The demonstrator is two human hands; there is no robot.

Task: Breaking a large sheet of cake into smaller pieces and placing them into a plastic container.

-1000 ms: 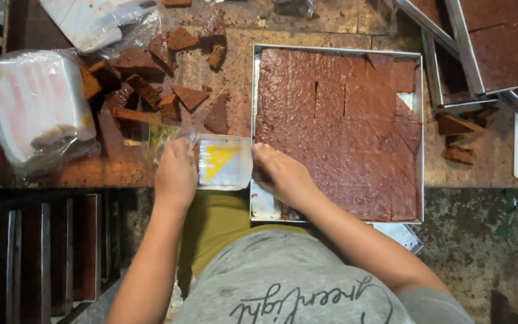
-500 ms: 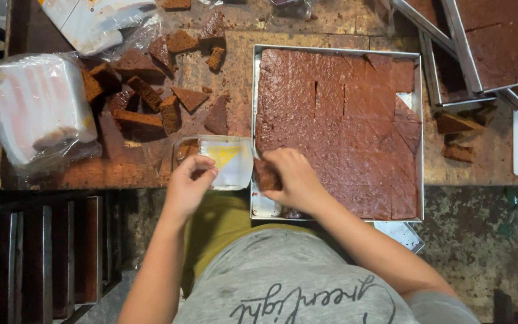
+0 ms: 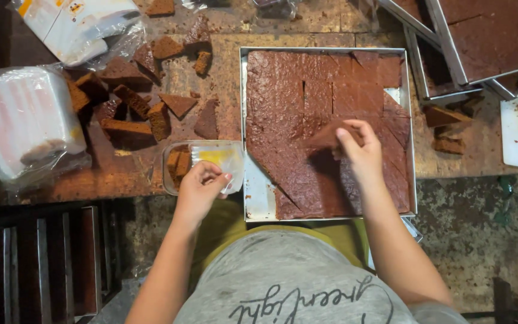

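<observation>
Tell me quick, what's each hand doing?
Left hand: closed on the clear plastic box.
Right hand: closed, lifting a brown cake piece.

Two hands are at work: the left hand (image 3: 199, 191) and the right hand (image 3: 358, 150). One clear plastic container (image 3: 202, 165) sits at the left hand, one square metal tray (image 3: 256, 198) under the right.

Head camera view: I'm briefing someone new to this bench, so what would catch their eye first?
The big square metal tray of cut brown cake fills the centre. The right hand lifts a cake slice above it, while the left hand grips a clear plastic container beside the tray. Loose cake offcuts lie scattered upper left.
</observation>
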